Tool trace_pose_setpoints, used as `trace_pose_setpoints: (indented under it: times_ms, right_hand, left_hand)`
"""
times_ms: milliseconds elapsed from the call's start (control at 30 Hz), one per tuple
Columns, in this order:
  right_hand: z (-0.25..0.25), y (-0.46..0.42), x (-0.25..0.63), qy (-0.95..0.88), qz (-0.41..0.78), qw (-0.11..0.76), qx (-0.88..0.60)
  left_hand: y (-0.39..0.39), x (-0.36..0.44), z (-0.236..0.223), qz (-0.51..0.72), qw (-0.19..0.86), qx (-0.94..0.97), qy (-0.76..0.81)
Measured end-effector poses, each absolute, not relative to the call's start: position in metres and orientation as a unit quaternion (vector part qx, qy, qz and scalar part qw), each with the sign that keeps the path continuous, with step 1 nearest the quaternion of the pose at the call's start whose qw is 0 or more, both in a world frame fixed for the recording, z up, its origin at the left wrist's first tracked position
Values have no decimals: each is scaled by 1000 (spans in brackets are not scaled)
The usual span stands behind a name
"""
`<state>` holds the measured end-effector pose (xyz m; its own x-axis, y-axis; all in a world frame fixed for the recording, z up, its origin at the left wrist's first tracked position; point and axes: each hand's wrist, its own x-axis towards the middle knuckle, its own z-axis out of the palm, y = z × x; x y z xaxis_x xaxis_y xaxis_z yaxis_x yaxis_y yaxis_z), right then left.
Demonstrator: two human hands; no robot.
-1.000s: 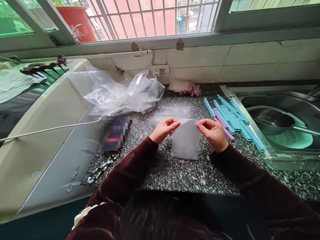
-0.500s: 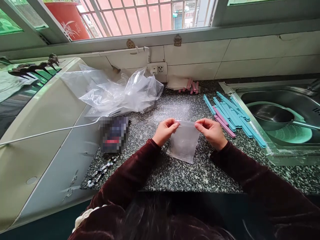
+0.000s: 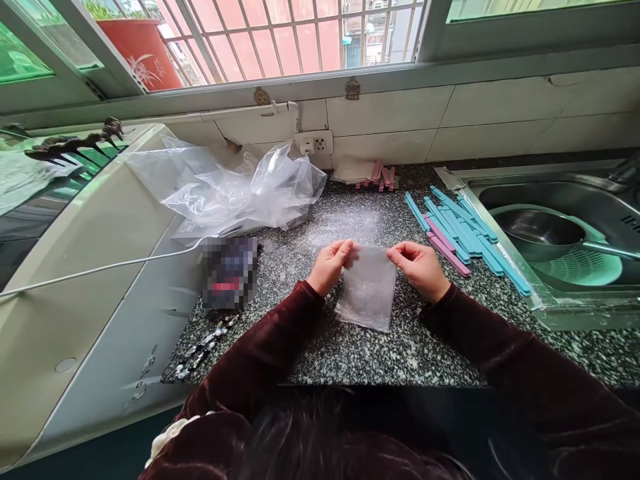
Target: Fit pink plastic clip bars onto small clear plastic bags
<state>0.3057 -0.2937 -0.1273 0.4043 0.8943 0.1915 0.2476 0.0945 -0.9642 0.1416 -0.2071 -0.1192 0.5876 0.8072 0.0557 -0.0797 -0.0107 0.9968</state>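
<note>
Over the speckled counter, a small stack of clear plastic bags point(image 3: 369, 293) hangs between my two hands. My left hand point(image 3: 330, 265) pinches its upper left corner between thumb and fingers. At the upper right corner, my right hand point(image 3: 419, 267) pinches it the same way. The lower edges fan out slightly, so more than one layer shows. To the right of my right hand lie several blue sealing clips point(image 3: 463, 230), with pink clips point(image 3: 447, 247) among them.
A large crumpled clear plastic bag point(image 3: 250, 190) lies at the back left, near a blurred-out dark object point(image 3: 230, 273) and a white cable point(image 3: 100, 272). More pink clips point(image 3: 383, 175) sit by the wall. The sink point(image 3: 480, 190) on the right holds a pan point(image 3: 540, 230) and a green colander point(image 3: 575, 267).
The stack's lower edge has swung slightly toward me and its layers have spread a little. Both hands keep their pinch at the top corners. The camera view has shifted slightly.
</note>
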Motion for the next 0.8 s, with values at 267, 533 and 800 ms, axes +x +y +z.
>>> trace_pose_setpoints:
  times_ms: [267,533,800]
  right_hand:
    - [-128,-293,306,-456,288,576,-614]
    - [-128,-294,305,-475,298,561,-609]
    - [-129,-293,307,-468,265,595,-598]
  left_hand:
    - [-210,144,-121,359,617,625,317]
    - [-209,142,-120,369,618,612,327]
    - [-204,141,-124,309,700,575,288]
